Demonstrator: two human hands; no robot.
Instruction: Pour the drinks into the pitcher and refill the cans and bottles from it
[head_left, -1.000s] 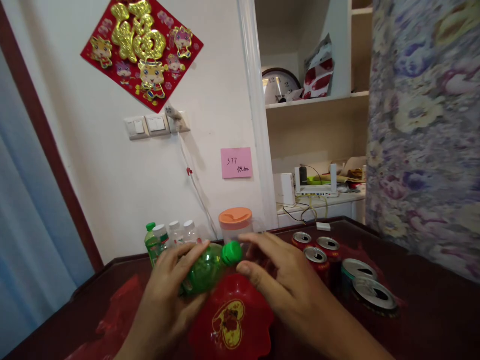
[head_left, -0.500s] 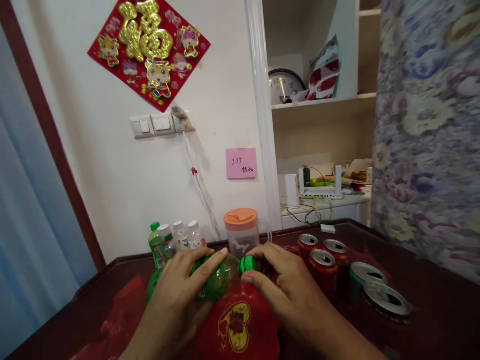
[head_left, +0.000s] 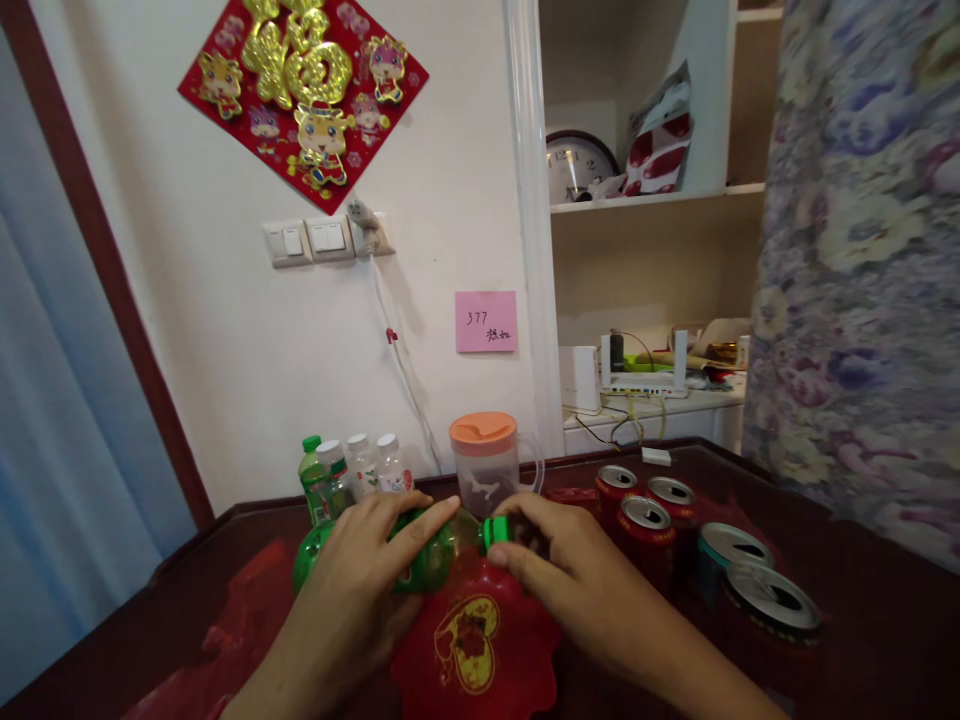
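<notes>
A green plastic bottle lies on its side above the table, its neck pointing right. My left hand is wrapped round the bottle's body and covers much of it. At the neck, the thumb and fingers of my right hand pinch the green bottle cap, which sits on the bottle's mouth. Below both hands is a red scalloped tray with a gold heart design. Just behind the bottle stands a clear pitcher with an orange lid.
Several smaller bottles stand at the back left. Opened drink cans are grouped on the right. A red plastic bag lies on the left of the dark table. Behind are a wall and shelves with a white router.
The camera view has shifted slightly. Both hands keep their hold on the bottle and cap, with only a slight movement of the right hand's fingers at the cap.
</notes>
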